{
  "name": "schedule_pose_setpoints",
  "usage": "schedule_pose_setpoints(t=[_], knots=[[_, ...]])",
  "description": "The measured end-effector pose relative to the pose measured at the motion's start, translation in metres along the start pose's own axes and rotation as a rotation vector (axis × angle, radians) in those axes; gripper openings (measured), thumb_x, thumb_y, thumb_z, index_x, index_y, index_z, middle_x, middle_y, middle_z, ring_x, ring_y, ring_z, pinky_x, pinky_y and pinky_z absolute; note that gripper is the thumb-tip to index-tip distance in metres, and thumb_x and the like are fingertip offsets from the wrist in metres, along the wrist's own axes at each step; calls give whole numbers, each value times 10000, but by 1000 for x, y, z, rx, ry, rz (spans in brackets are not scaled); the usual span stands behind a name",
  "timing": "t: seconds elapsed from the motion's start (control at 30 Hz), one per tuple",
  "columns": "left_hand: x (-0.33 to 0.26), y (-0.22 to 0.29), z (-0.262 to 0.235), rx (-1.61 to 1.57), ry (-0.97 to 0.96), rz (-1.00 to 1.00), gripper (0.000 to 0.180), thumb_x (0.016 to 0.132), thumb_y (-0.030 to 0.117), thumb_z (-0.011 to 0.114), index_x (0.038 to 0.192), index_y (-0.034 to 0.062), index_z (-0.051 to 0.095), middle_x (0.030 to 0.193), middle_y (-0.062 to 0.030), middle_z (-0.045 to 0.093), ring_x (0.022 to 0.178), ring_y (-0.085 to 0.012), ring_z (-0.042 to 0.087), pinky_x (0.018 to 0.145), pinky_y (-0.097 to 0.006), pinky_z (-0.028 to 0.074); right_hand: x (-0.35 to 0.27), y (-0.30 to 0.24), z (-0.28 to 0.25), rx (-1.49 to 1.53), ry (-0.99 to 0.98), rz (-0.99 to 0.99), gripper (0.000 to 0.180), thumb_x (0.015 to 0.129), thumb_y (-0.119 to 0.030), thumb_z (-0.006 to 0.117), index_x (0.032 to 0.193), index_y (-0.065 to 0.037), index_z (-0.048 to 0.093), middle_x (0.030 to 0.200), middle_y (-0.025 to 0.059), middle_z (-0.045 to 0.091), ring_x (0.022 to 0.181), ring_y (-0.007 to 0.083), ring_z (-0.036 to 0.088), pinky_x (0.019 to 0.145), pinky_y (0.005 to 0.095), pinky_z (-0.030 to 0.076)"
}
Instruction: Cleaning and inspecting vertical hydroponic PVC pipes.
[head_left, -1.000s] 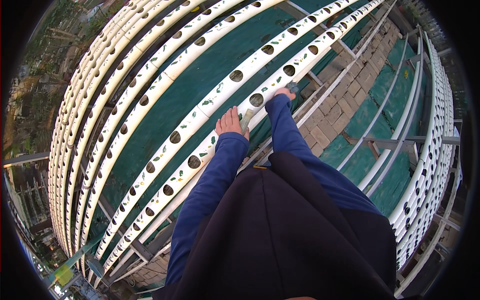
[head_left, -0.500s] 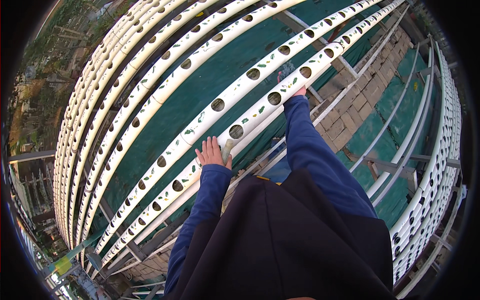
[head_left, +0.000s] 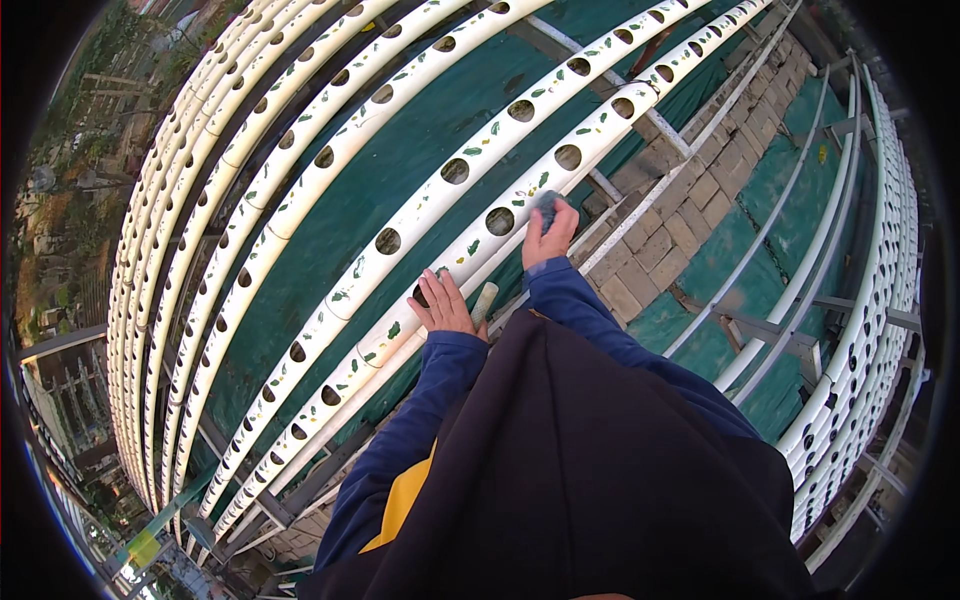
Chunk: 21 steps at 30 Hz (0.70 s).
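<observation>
My left hand (head_left: 447, 306) lies on the nearest white pipe (head_left: 470, 250), fingers spread over its top and partly covering a round hole. A pale greenish tube (head_left: 485, 302) stands up between its thumb and palm and seems held there. My right hand (head_left: 552, 238) is farther along the same pipe, on its right side, fingers curled round a dark grey-blue scrubbing pad (head_left: 545, 208). The pad presses against the pipe just past an open hole (head_left: 500, 221). Green leaf and yellow marks dot the pipe's white surface.
More white pipes with holes (head_left: 330, 200) run side by side to the left. Green sheeting (head_left: 390, 150) lies beneath them. A metal frame rail (head_left: 640, 205) and brick paving (head_left: 690, 220) are at the right, with another pipe rack (head_left: 860, 370) beyond.
My right hand has come back from beyond the pipe's far side to its near side with the pad. My left hand has slid forward along the pipe, carrying the tube.
</observation>
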<state>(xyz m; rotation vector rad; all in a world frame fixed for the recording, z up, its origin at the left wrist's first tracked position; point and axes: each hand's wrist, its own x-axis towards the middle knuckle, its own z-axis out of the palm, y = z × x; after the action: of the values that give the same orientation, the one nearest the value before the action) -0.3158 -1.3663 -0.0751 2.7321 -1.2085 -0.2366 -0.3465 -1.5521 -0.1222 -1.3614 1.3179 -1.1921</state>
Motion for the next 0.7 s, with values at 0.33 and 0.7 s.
schedule_pose_setpoints(t=[0.33, 0.7], knots=[[4, 18, -5, -82, 18, 85, 1076, 603, 249, 712, 1407, -69, 72, 1461, -304, 42, 1366, -455, 31, 1061, -611, -10, 130, -33, 36, -691, -708, -737, 239, 862, -276, 535, 795, -62, 615, 832, 144, 588, 815, 318, 565, 717, 425, 450], [13, 16, 0, -5, -51, 58, 1151, 577, 301, 763, 1404, -77, 59, 1460, -310, 34, 1370, -447, 21, 1057, -623, 0, 91, -4, 13, -304, -227, -859, 123, 781, -72, 606, 886, -71, 542, 958, 139, 514, 945, 336, 485, 911, 475, 377]])
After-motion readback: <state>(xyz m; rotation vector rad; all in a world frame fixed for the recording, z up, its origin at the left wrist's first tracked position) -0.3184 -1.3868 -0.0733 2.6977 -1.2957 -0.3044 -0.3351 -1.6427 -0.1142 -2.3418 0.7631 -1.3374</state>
